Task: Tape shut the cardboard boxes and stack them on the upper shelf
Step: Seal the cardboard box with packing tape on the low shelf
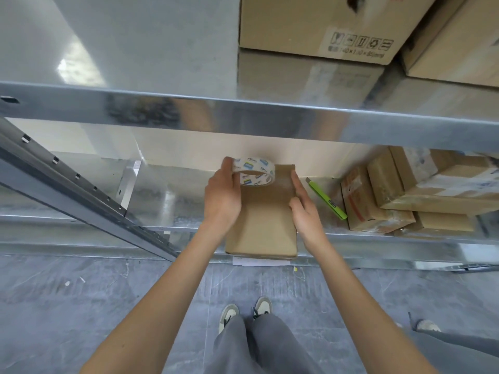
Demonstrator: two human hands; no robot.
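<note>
Brown flat cardboard box is being taped: left hand gripping the printed tape roll at its far end, right hand lying released along its right edge, so drawing tape nearward seems next.

Counted: seven brown cardboard boxes, one printed clear tape roll, one lime-green utility knife, two bare hands.

A plain brown cardboard box is laid flat on the lower shelf, its near end reaching over the shelf's front edge. A roll of tape, clear with blue printed marks, is held at the box's far end. Two closed boxes are set at the right end of the upper shelf. More taped boxes are piled at the lower shelf's right end.
</note>
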